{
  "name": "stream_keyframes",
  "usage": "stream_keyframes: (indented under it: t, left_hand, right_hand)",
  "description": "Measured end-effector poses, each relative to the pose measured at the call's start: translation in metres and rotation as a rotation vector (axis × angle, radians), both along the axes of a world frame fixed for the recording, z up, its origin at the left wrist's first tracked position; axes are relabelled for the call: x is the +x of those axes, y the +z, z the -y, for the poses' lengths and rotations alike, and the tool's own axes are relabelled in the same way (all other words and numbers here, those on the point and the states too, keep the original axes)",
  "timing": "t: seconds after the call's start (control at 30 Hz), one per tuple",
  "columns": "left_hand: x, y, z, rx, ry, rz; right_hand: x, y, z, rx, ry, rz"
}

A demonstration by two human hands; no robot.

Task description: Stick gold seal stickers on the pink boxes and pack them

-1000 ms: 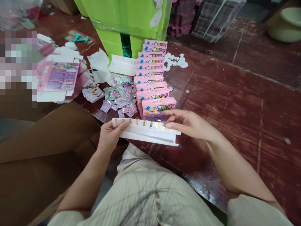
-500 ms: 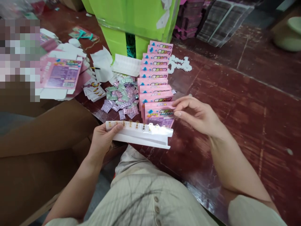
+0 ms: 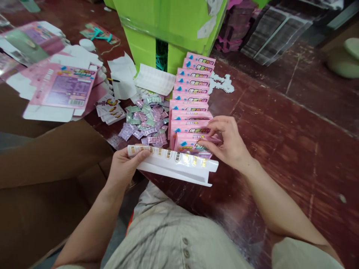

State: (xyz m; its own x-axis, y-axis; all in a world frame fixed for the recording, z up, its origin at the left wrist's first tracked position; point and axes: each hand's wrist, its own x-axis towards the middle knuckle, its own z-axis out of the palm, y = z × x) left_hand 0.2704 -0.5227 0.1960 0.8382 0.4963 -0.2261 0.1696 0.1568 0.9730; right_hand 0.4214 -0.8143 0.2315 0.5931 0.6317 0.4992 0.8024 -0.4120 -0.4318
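Note:
My left hand (image 3: 127,164) pinches the left end of a curled sticker sheet (image 3: 174,158) with a shiny front, gold oval labels and a white backing. Its thumb lies on top, and the sheet reaches across in front of a row of pink boxes (image 3: 190,106). At the near end of that row, my right hand (image 3: 227,144) is closed over the top of the nearest pink box (image 3: 186,142). The thumb presses on the printed front, while the other fingers bend over the top edge. The sheet hides the lower part of this box.
Small purple, green and pink packets (image 3: 148,119) lie in a heap left of the row. Beyond them are printed cards (image 3: 110,110), white papers (image 3: 120,74) and flattened pink cartons (image 3: 64,89). A green box (image 3: 171,22) stands behind; a brown cardboard box (image 3: 50,157) sits at left.
My right hand has moved from beside the nearest pink box onto its top and front. My left hand still holds the sticker sheet. The whole view has shifted slightly.

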Motion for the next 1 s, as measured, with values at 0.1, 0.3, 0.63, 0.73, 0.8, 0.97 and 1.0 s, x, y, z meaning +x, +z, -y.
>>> stream_keyframes:
  t: [0.1,0.3,0.63,0.73,0.8,0.97,1.0]
  left_hand:
    - [0.008,0.0,0.002,-0.017,-0.026,0.02]
    - [0.01,-0.001,-0.005,-0.04,0.031,-0.006]
    - [0.011,-0.008,-0.015,-0.091,0.079,-0.025]
    - [0.011,-0.007,-0.018,-0.108,0.094,-0.021]
    - [0.013,-0.006,-0.02,-0.106,0.103,-0.015]
    - [0.023,-0.004,-0.022,-0.086,0.083,-0.002]
    - [0.025,-0.004,-0.022,-0.086,0.075,0.0]
  right_hand:
    - [0.003,0.0,0.0,-0.069,0.002,0.052]
    - [0.005,0.023,0.008,-0.109,0.14,-0.167]
    - [0.023,0.047,-0.017,0.016,0.223,-0.251]
    - [0.035,0.033,-0.025,-0.143,0.171,-0.088]
    - [0.038,0.025,-0.028,-0.176,0.094,-0.013]
    - [0.04,0.023,-0.025,-0.276,0.062,0.173]
    - [0.041,0.026,-0.024,-0.299,0.083,0.173]
